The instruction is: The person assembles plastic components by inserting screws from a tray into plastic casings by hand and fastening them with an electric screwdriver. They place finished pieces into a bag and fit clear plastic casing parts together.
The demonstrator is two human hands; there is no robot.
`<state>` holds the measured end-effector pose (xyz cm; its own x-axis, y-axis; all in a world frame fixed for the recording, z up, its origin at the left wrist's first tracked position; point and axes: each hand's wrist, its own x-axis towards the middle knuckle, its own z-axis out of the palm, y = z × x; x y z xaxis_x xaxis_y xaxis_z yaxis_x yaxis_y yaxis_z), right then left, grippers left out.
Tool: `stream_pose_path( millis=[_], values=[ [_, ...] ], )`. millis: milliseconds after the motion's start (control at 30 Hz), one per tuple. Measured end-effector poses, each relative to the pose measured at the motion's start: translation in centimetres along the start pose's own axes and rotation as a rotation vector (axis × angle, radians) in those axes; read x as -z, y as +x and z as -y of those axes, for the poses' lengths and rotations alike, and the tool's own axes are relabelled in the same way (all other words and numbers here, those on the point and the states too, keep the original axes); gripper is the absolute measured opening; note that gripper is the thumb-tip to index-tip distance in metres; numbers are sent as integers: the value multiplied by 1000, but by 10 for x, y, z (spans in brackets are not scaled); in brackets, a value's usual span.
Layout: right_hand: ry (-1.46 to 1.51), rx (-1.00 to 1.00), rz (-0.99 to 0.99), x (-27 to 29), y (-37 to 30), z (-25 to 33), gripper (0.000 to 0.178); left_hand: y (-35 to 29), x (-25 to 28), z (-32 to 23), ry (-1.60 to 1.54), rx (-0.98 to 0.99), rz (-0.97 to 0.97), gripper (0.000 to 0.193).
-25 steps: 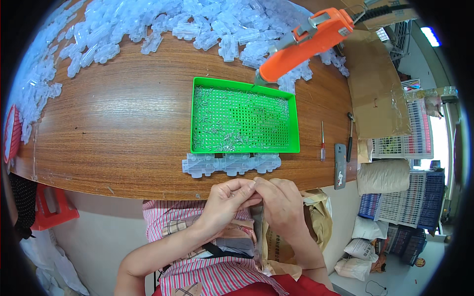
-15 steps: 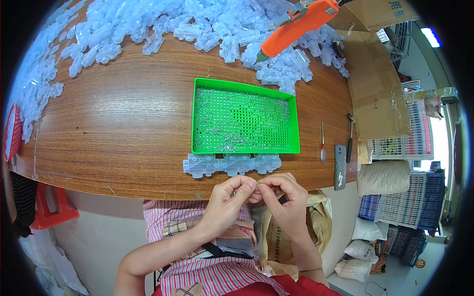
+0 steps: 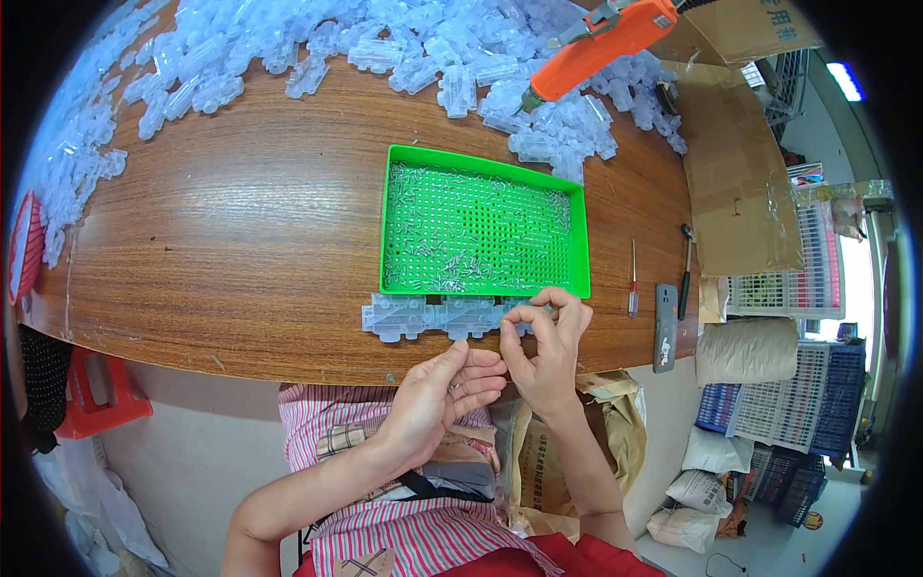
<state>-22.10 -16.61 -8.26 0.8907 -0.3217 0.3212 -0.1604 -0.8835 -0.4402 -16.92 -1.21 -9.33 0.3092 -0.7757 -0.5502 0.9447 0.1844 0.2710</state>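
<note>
**Workbench lot: two bare hands, three clear plastic housings, one green tray of screws**

Nearest: pink-and-white striped cloth over the person's lap; an open brown paper bag beside it, to the right.

Left hand: above the lap, close to the table edge; palm turned inward, fingers loosely bent and partly spread, thumb apart from them. Whether a small piece lies within cannot be told.

Right hand: raised a little farther forward; thumb and forefinger bent toward each other, tips close together, the other fingers curled. Whether anything is pinched there cannot be told.

Housings: three, translucent bluish-white plastic, knobbed in outline; laid in a row along the near side of the tray, the rightmost partly hidden by the right hand.

Tray: bright green plastic, rectangular, perforated floor; on a brown wood-grain table. Contents: small silvery screws, scattered, thickest near the front.

Right of tray: slim screwdriver, red-and-clear handle; grey phone-shaped slab; black-handled tool.

Beyond: orange powered driver, tip angled down-left; large heap of similar translucent parts across the table's far side.
</note>
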Motion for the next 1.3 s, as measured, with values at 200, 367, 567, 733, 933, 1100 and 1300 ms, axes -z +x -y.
stream_pose_path(
  millis=[200,367,567,733,933,1100,1300],
  values=[
    [-108,101,6,-2,1,-2,18,2,5,2,-61,3,-3,41],
    [-143,173,12,7,5,0,16,1,3,-1,-81,-39,-33,40],
    [22,52,-22,26,-1,17,18,-1,-3,-8,-190,11,92,61],
    [51,74,165,37,-14,38,18,4,0,-9,-346,98,268,71],
    [16,82,113,27,-23,41,21,3,-2,-7,-359,54,290,71],
    [1,94,54,20,-25,48,22,2,-7,-5,-371,11,293,68],
    [8,18,14,28,-15,39,20,-1,-7,-7,-238,-32,226,55]
  ],
)
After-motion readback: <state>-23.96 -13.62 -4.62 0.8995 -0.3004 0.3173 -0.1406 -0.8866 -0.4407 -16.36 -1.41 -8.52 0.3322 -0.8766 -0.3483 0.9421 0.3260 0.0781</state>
